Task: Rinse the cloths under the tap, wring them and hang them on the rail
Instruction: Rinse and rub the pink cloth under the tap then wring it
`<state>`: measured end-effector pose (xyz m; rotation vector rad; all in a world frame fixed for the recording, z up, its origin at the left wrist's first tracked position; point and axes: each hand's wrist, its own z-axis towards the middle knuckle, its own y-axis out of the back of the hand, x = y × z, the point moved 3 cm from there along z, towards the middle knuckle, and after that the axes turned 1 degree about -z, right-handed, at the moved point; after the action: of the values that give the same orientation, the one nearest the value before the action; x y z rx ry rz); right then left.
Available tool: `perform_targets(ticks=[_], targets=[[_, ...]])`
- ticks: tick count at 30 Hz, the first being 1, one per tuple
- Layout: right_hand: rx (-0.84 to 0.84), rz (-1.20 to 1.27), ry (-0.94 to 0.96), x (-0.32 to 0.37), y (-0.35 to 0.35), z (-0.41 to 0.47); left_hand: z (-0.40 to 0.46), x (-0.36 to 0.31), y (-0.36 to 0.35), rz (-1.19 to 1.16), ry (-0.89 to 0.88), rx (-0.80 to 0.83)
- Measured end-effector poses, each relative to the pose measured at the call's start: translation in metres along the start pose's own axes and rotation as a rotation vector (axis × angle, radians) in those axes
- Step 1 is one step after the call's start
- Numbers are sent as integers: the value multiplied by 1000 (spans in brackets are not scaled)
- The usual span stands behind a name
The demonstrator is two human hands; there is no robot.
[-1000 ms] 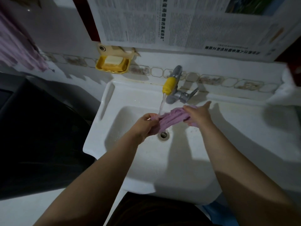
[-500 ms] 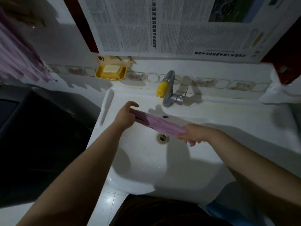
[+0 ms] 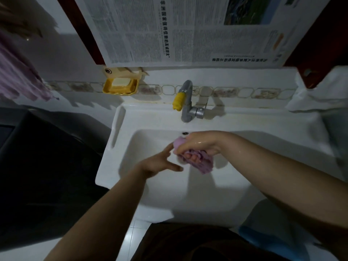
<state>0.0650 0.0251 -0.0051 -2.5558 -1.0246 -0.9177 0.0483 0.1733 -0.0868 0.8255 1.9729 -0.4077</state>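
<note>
The pink cloth (image 3: 195,159) is bunched into a tight wad and held over the basin of the sink (image 3: 150,200), a little in front of the tap (image 3: 186,102). It is gripped by the right hand (image 3: 199,146), whose fingers are curled round it from above, with a loose flap left hanging below the fist. The left hand (image 3: 160,164) is kept just beside it, fingers straight and spread, with nothing held; one fingertip lies at the cloth's edge, though contact cannot be told for certain.

Wringing appears to be the step in hand. It would be done best if the loose end were taken by the free hand and the wad twisted in opposite directions, kept low over the basin so that drips are caught.

The cloth looks soft, ribbed and soaked. The sink is smooth, glossy white; the tap is dull grey metal with a yellow plastic nozzle, and no water is seen running. A yellow soap dish (image 3: 120,87) with a pale bar is fixed to the wall, newspaper (image 3: 188,31) is pasted above, and another purple cloth (image 3: 20,78) hangs at far left.
</note>
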Motion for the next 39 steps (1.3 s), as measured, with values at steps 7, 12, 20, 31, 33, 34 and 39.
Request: perform_targets(ticks=[7,12,20,31,33,34,39], targets=[[148,235,113,46,23,-47,19,-27,-34,-277,-218,-102],[-191,-193,9,43,61,-48,14,-10,-16,-285,28,-89],[-632,-833,21,16,13,-12,28,-21,-65,-1151,21,-21],[-766,-911,567,-41,25,-47,10,-36,-22,-662,144,145],[-710,-1356,640,-48,27,-39,6,-53,-24,-437,177,311],[-689,-1463,740,-47,24,-37,4,-64,-28,-321,187,415],[-756,-1484,675,-32,11,-16,12,-71,-28,112,331,265]])
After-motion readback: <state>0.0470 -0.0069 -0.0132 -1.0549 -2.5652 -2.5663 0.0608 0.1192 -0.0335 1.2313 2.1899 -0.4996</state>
